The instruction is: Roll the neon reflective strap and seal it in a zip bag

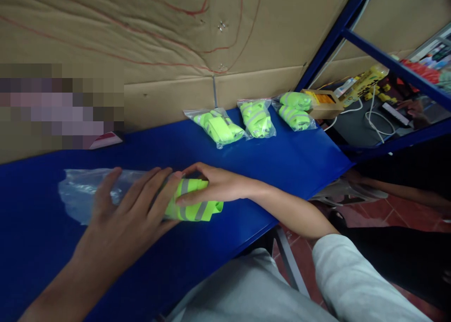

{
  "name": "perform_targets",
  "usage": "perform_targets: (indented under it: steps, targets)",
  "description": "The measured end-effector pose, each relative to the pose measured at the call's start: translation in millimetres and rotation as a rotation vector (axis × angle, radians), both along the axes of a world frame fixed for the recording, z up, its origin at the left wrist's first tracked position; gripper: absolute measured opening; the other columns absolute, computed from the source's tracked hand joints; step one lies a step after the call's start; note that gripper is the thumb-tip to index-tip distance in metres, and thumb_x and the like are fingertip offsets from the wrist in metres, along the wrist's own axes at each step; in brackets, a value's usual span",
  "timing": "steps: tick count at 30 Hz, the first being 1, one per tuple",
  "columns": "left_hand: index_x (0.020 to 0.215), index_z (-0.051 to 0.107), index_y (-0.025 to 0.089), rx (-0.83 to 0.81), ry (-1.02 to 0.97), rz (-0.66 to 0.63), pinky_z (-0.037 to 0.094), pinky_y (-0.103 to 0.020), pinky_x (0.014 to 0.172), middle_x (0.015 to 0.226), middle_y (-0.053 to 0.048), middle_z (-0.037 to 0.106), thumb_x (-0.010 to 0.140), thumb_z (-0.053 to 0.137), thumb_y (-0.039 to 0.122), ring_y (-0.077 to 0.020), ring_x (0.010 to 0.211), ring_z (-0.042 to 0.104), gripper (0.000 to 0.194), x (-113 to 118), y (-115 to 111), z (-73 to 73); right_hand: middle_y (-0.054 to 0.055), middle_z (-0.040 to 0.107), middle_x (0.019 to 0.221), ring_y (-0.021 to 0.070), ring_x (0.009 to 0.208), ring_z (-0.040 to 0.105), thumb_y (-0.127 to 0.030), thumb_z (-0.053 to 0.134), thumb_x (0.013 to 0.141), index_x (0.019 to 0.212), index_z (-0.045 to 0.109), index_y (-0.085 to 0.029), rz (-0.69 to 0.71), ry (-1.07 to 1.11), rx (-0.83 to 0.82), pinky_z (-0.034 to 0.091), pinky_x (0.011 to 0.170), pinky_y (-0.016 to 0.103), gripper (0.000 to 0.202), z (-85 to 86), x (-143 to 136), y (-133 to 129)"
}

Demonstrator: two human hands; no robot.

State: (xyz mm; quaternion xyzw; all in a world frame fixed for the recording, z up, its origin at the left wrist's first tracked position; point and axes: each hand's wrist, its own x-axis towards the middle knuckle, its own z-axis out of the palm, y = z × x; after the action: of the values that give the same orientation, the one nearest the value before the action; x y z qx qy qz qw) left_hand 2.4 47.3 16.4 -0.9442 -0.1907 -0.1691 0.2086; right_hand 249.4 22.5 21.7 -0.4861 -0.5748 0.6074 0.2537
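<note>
A rolled neon yellow-green reflective vest (192,209) with grey strips lies over the blue table, its left part inside a clear plastic bag (79,195). My left hand (137,209) lies across the bag, with thumb and index finger closed around the bag's mouth and the vest. At the vest's right part, my right hand (218,185) grips it between the thumb and the fingers behind. The right fingertips are partly hidden by the left hand and the roll. The bag's far left end is flat.
Bagged neon bundles stand along the back of the blue table (162,145): one bundle (220,127), another (257,119), and two stacked ones (296,110). Beside them is a cardboard box (324,103). A blue metal frame (394,63) rises at right; another person's arm (405,192) shows below.
</note>
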Motion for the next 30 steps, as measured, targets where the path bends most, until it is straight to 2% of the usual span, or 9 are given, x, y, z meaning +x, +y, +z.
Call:
perform_targets:
  steps: [3, 5, 9, 11, 13, 18, 23, 26, 30]
  targets:
    - [0.169, 0.026, 0.003, -0.004, -0.003, -0.004, 0.030, -0.067, 0.129, 0.138, -0.028, 0.072, 0.107, 0.053, 0.040, -0.0408, 0.122, 0.074, 0.077, 1, 0, -0.7, 0.009, 0.069, 0.137, 0.0264, 0.127, 0.065, -0.065, 0.087, 0.077, 0.145, 0.056, -0.021, -0.015, -0.030, -0.028, 0.057, 0.096, 0.031, 0.087, -1.7, 3, 0]
    - [0.170, 0.024, 0.004, -0.010, -0.016, -0.003, 0.032, -0.065, 0.129, 0.138, -0.028, 0.072, 0.107, 0.053, 0.043, -0.0404, 0.122, 0.074, 0.080, 0, 0, -1.1, 0.008, 0.069, 0.136, 0.0260, 0.124, 0.066, -0.066, 0.088, 0.076, 0.143, 0.056, -0.022, -0.029, -0.015, -0.057, 0.058, 0.092, 0.030, 0.086, -1.2, 3, 1]
    - [0.173, 0.020, 0.013, -0.079, -0.063, 0.025, 0.036, -0.065, 0.128, 0.141, -0.025, 0.071, 0.105, 0.059, 0.046, -0.0407, 0.124, 0.074, 0.085, -1, -3, -0.4, 0.005, 0.075, 0.117, 0.0226, 0.106, 0.071, -0.065, 0.088, 0.076, 0.117, 0.067, -0.022, -0.020, 0.070, -0.066, 0.058, 0.080, 0.028, 0.063, 3.7, 2, 1]
    - [0.174, 0.018, 0.021, -0.173, -0.092, 0.063, 0.036, -0.065, 0.130, 0.146, -0.022, 0.069, 0.104, 0.061, 0.043, -0.0406, 0.130, 0.071, 0.085, -1, -6, 0.6, 0.004, 0.076, 0.103, 0.0207, 0.095, 0.071, -0.066, 0.084, 0.080, 0.104, 0.068, -0.021, 0.012, 0.051, -0.066, 0.056, 0.072, 0.028, 0.053, 6.2, 0, 0]
    - [0.174, 0.017, 0.025, -0.245, -0.100, 0.099, 0.037, -0.066, 0.130, 0.151, -0.019, 0.066, 0.104, 0.063, 0.039, -0.0411, 0.135, 0.068, 0.085, -1, -8, 1.0, 0.004, 0.075, 0.095, 0.0193, 0.088, 0.069, -0.063, 0.083, 0.081, 0.098, 0.068, -0.020, -0.002, 0.003, -0.062, 0.053, 0.066, 0.027, 0.049, 6.7, -1, 0]
    - [0.171, 0.022, 0.015, -0.174, -0.049, 0.079, 0.048, -0.068, 0.118, 0.145, -0.025, 0.068, 0.101, 0.067, 0.040, -0.0442, 0.127, 0.072, 0.087, 2, -10, -2.3, 0.003, 0.073, 0.101, 0.0192, 0.090, 0.067, -0.059, 0.092, 0.072, 0.105, 0.063, -0.023, -0.125, -0.051, -0.005, 0.051, 0.068, 0.028, 0.057, 0.7, -3, 0]
    - [0.164, 0.035, 0.015, -0.151, -0.070, 0.078, 0.053, -0.062, 0.113, 0.140, -0.021, 0.071, 0.101, 0.064, 0.042, -0.0413, 0.121, 0.073, 0.074, 7, -7, -4.5, 0.000, 0.070, 0.094, 0.0212, 0.090, 0.067, -0.064, 0.083, 0.079, 0.100, 0.061, -0.023, -0.159, -0.131, 0.101, 0.047, 0.071, 0.031, 0.051, 5.2, -4, -3]
    - [0.162, 0.037, 0.020, -0.171, -0.084, 0.110, 0.054, -0.059, 0.114, 0.141, -0.018, 0.071, 0.103, 0.062, 0.041, -0.0385, 0.124, 0.073, 0.068, 9, -4, -4.9, -0.001, 0.068, 0.094, 0.0188, 0.090, 0.065, -0.062, 0.085, 0.078, 0.098, 0.060, -0.022, -0.100, -0.084, 0.084, 0.047, 0.070, 0.028, 0.051, 10.3, -1, -2]
    - [0.160, 0.042, 0.021, -0.268, -0.164, 0.147, 0.054, -0.056, 0.115, 0.142, -0.016, 0.071, 0.103, 0.060, 0.048, -0.0372, 0.128, 0.071, 0.065, 10, -2, -5.0, -0.001, 0.066, 0.097, 0.0153, 0.089, 0.062, -0.048, 0.094, 0.073, 0.103, 0.061, -0.020, -0.018, 0.080, 0.019, 0.051, 0.071, 0.025, 0.053, 11.6, 4, 2]
